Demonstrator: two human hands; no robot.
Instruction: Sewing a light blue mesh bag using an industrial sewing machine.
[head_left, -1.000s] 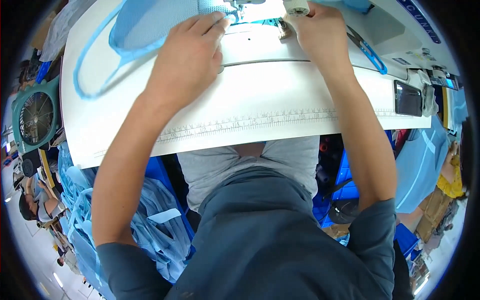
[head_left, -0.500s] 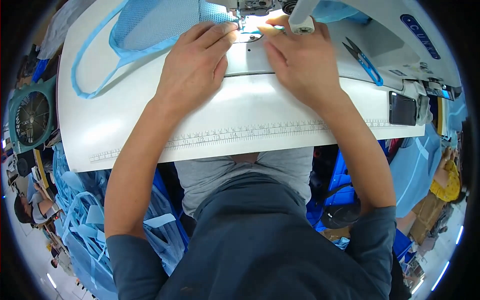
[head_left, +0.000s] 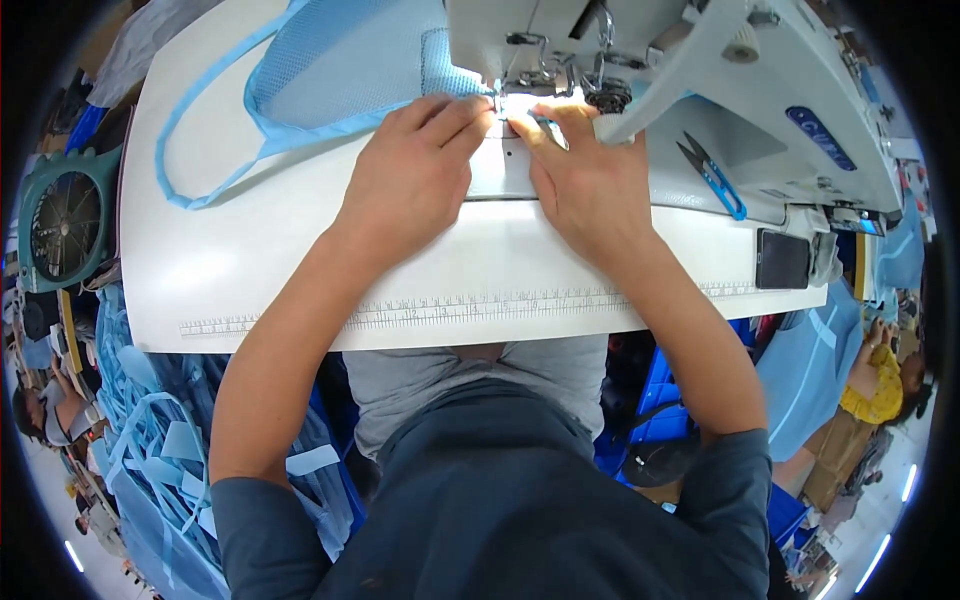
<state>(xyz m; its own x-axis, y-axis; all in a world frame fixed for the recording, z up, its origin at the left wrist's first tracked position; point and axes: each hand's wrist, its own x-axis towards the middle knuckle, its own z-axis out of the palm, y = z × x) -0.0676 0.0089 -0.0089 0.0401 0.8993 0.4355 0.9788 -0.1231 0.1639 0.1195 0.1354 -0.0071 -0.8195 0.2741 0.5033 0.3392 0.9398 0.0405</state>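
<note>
Since the earliest frame, the right hand (head_left: 592, 190) had come in from beside the machine's white knob to the needle area, close to the left hand (head_left: 415, 175), and more of the sewing machine (head_left: 825, 85) had come into view. The left hand lay palm down, fingers together, their tips on the edge of the light blue mesh piece (head_left: 350, 65) just beside the presser foot (head_left: 500, 98). The right hand was bent, index finger pointing toward the foot; whether either hand pinched the fabric could not be told.

The mesh piece lay left of the needle, its smooth blue binding running toward the left fingers and a strap loop (head_left: 172, 190) curling out over the white surface (head_left: 250, 250). Right of the right hand, blue-handled snips (head_left: 722, 188) lay slightly open on the machine bed, with a dark phone (head_left: 783, 260) near the surface's right end. A printed ruler (head_left: 480, 308) crossed the front edge. Beyond stood a green fan (head_left: 68, 225) at left, a heap of blue fabric (head_left: 150, 460) below it, and a person in yellow (head_left: 872, 385) at far right.
</note>
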